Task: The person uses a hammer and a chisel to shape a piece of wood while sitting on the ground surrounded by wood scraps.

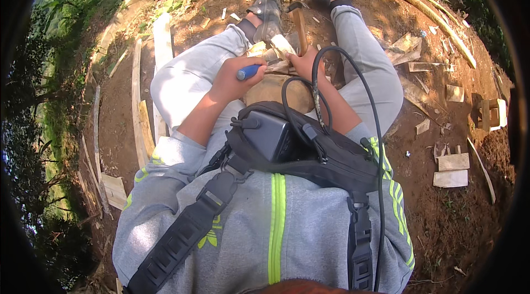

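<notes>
My left hand (236,76) is closed around a blue handle (248,72), its rounded butt toward my left knee. The tool's working end points at the wood between my hands and is too small to make out. My right hand (305,64) is closed, with its thumb against a small piece of wood (281,66). Just past the hands is a pale wooden block (282,45). A brown wooden handle (300,30) with a dark head at its far end reaches toward my right fingers; whether they touch it is hidden. Below my hands sits a rounded tan wooden stump (279,92).
My outstretched legs flank the work. A black bag (309,156) with a looping black cable (361,81) lies across my lap. Long boards (137,101) rest on the dirt at left. Wood offcuts (451,170) and chips lie at right, and a curved pole (419,4) runs along the back.
</notes>
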`<state>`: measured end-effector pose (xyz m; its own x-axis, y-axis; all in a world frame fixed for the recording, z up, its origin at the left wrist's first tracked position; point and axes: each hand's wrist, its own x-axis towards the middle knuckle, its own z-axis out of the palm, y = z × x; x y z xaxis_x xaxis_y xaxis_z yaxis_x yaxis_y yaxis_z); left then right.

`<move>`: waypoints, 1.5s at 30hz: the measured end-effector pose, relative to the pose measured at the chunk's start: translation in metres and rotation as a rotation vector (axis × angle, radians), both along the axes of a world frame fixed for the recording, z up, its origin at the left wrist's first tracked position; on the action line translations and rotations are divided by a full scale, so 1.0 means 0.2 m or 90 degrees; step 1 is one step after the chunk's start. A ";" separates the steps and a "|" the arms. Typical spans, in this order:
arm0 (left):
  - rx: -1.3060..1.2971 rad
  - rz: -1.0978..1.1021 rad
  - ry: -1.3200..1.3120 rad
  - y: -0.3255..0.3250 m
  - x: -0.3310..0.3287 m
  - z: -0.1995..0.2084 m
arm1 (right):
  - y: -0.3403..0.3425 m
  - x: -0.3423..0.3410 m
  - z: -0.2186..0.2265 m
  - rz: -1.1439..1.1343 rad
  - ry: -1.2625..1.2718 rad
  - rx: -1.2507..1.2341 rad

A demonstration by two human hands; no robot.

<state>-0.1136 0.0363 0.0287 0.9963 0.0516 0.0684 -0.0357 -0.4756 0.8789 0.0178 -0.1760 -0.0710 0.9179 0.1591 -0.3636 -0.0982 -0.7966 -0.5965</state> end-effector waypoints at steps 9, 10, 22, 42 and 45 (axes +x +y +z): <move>0.158 -0.063 0.016 -0.04 0.10 0.10 | -0.09 0.09 -0.06 -0.061 -0.066 0.050; 0.199 -0.054 -0.034 -0.04 0.12 0.08 | -0.09 0.10 -0.07 -0.094 -0.061 0.083; 0.344 0.034 0.063 -0.12 0.49 0.04 | -0.17 0.17 0.16 -0.138 0.249 0.527; 0.336 -0.083 -0.279 -0.51 0.43 0.47 | -0.19 0.23 0.28 -0.240 0.220 0.914; 0.367 -0.151 -0.298 -0.48 0.39 0.49 | -0.23 0.23 0.32 -0.208 0.210 0.973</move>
<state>-0.0353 -0.0603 0.1265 0.8374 -0.3303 0.4355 -0.4993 -0.7865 0.3634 0.0629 -0.2224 -0.0071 0.9012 0.3644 -0.2344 -0.4172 0.5834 -0.6968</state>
